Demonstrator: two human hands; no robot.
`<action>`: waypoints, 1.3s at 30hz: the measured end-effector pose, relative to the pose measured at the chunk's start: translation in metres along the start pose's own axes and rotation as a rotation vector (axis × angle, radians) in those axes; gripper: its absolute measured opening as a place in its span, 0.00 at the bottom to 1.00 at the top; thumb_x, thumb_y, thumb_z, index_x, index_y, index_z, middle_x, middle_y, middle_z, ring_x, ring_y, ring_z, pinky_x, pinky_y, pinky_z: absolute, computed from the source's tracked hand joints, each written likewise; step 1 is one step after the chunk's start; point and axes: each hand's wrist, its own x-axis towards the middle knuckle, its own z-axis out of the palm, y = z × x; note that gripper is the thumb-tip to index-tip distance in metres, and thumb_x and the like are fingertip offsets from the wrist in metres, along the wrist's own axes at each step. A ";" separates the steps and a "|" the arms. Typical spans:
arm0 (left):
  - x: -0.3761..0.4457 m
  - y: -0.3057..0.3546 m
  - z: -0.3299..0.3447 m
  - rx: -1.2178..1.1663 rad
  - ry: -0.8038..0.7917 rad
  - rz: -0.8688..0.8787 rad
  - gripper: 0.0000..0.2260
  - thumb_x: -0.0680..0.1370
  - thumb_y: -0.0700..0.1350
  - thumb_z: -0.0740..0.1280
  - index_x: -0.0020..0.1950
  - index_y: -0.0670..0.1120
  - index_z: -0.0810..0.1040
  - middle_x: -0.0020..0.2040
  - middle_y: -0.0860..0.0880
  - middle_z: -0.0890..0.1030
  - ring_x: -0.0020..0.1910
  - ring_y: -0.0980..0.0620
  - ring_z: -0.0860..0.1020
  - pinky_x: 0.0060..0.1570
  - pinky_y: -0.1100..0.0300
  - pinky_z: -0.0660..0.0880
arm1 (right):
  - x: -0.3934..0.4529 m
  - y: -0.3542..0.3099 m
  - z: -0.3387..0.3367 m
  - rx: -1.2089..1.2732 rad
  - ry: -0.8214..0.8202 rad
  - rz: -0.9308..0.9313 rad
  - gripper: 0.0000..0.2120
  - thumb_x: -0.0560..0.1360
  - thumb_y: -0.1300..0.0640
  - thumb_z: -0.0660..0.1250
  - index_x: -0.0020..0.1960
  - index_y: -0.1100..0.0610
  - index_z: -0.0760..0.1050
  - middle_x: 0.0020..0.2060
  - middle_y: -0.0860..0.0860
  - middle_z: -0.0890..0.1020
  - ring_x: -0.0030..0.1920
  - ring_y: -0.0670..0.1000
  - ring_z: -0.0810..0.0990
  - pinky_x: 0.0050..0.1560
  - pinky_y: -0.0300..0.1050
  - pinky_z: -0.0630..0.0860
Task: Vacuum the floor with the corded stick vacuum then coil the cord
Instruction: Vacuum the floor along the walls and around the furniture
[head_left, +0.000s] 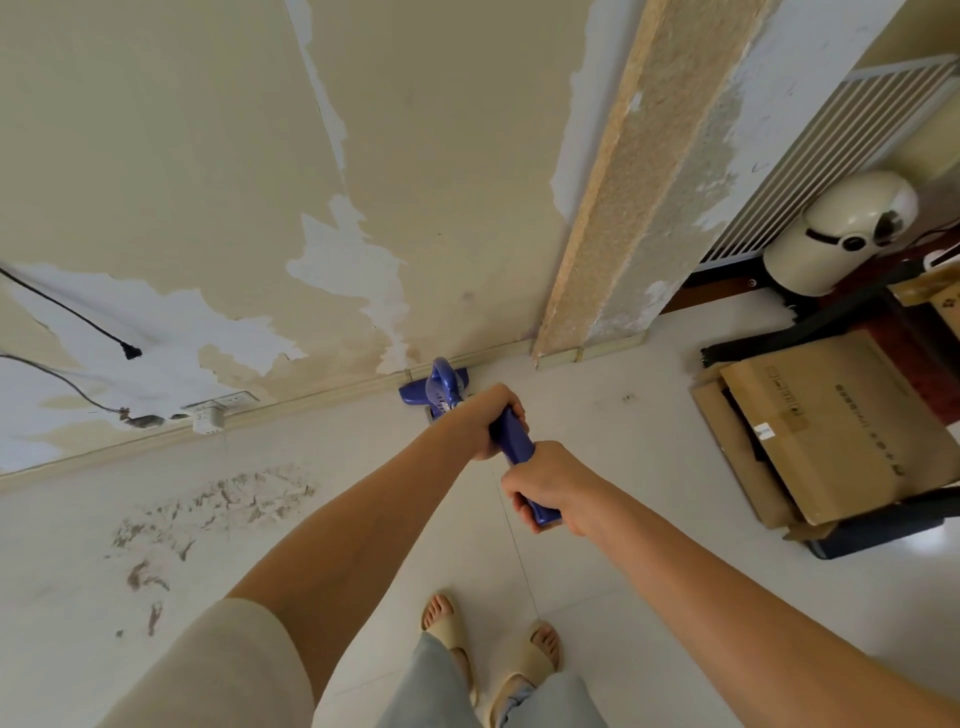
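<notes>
A blue stick vacuum (441, 392) stands in front of me, its floor head against the baseboard of the peeling wall. Both hands wrap its blue handle (514, 439). My left hand (491, 418) grips the handle higher up, nearer the vacuum body. Lower down, my right hand (548, 486) grips the handle's end. A black cord (62, 306) hangs along the wall at far left, ending in a loose black plug (132, 353). A second dark cord (57, 374) runs down to the wall socket area (218, 410).
A dirty smudged patch (208, 512) marks the pale tile floor to the left. Cardboard boxes (821, 431) lie on a dark frame at right, with a cream round appliance (841, 234) and a white radiator (841, 156) behind. A wall column (623, 208) juts out ahead. My sandalled feet (488, 649) stand below.
</notes>
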 end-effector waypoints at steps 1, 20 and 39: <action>-0.001 -0.006 0.008 0.007 -0.015 -0.006 0.10 0.73 0.32 0.58 0.33 0.42 0.67 0.22 0.48 0.71 0.28 0.51 0.69 0.32 0.61 0.70 | -0.004 0.007 -0.006 0.003 0.018 0.010 0.07 0.71 0.71 0.61 0.45 0.61 0.70 0.28 0.55 0.73 0.24 0.48 0.70 0.23 0.37 0.70; 0.008 -0.007 0.025 0.046 -0.089 0.001 0.12 0.76 0.34 0.60 0.33 0.43 0.67 0.20 0.49 0.70 0.29 0.51 0.68 0.33 0.62 0.70 | 0.008 0.018 -0.012 0.010 0.102 -0.015 0.05 0.71 0.70 0.60 0.44 0.62 0.70 0.28 0.55 0.74 0.22 0.50 0.71 0.23 0.39 0.70; 0.008 -0.031 0.145 -0.019 0.071 -0.005 0.08 0.75 0.33 0.60 0.37 0.42 0.70 0.21 0.49 0.70 0.24 0.54 0.69 0.30 0.63 0.69 | -0.011 0.061 -0.137 0.113 -0.086 -0.026 0.05 0.72 0.70 0.61 0.42 0.62 0.69 0.28 0.55 0.73 0.20 0.46 0.70 0.20 0.35 0.69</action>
